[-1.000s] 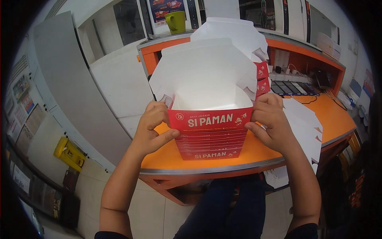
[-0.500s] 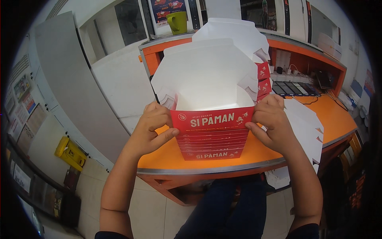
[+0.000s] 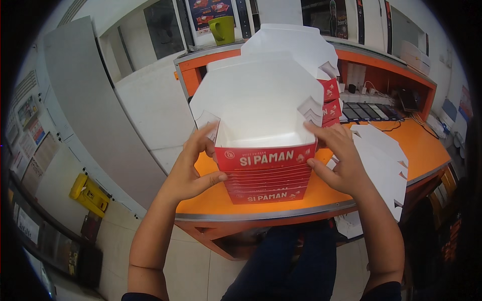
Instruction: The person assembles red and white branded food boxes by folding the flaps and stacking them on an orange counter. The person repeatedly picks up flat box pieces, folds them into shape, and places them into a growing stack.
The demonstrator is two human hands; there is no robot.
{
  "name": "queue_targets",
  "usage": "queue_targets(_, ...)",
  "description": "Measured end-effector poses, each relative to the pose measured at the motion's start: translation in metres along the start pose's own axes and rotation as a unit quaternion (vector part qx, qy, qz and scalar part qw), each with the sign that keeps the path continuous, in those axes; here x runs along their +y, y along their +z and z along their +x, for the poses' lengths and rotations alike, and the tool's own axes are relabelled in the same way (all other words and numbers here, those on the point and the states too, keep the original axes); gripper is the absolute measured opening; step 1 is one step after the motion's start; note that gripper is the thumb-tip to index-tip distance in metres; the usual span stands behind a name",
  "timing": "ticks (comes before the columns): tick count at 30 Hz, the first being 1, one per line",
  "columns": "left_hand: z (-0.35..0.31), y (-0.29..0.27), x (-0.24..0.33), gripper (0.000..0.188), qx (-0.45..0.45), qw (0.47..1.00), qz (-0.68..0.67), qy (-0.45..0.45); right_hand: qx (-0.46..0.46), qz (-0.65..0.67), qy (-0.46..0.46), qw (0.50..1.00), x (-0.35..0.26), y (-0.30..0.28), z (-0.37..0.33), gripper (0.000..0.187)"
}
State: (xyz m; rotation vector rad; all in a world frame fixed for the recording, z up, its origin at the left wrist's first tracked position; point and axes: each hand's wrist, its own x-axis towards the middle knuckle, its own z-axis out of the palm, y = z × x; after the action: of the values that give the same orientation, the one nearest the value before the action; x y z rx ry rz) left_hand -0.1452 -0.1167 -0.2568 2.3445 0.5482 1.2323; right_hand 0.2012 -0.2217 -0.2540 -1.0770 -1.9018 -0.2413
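Observation:
A red and white cardboard food box (image 3: 266, 156), lid raised and white inside facing me, sits on top of a stack of nested red boxes (image 3: 268, 195) at the table's near edge. My left hand (image 3: 190, 163) grips its left front corner, fingers along the side and thumb at the front. At the right front corner my right hand (image 3: 337, 155) holds on likewise, its index finger up by the rim and its thumb on the front face. Behind this stack stands another stack of red boxes (image 3: 331, 110) with a raised white lid (image 3: 296, 45).
Flat white box blanks (image 3: 379, 160) lie on the orange table (image 3: 422, 150) to the right, partly over its edge. Several dark phones or tablets (image 3: 369, 111) and cables lie farther back. A green mug (image 3: 222, 30) stands on the back ledge.
The top box has sunk slightly lower onto the stack. My fingers have shifted from pinching the front rim to lying looser along the sides, index fingers raised.

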Motion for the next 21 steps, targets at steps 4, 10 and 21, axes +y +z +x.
queue_targets(4,-0.004,-0.011,-0.012,0.058,-0.050,0.989,0.126,0.062,-0.025,-0.011,-0.010,1.000,0.011,-0.001,-0.005,0.048)
queue_targets(10,0.013,0.017,-0.042,0.076,0.072,0.991,-0.004,0.112,0.138,0.182,0.015,0.973,0.020,0.032,0.011,0.044)
queue_targets(21,0.017,0.075,-0.053,0.059,0.155,0.981,-0.120,-0.012,0.177,0.329,0.158,0.914,0.027,0.087,0.009,0.044)
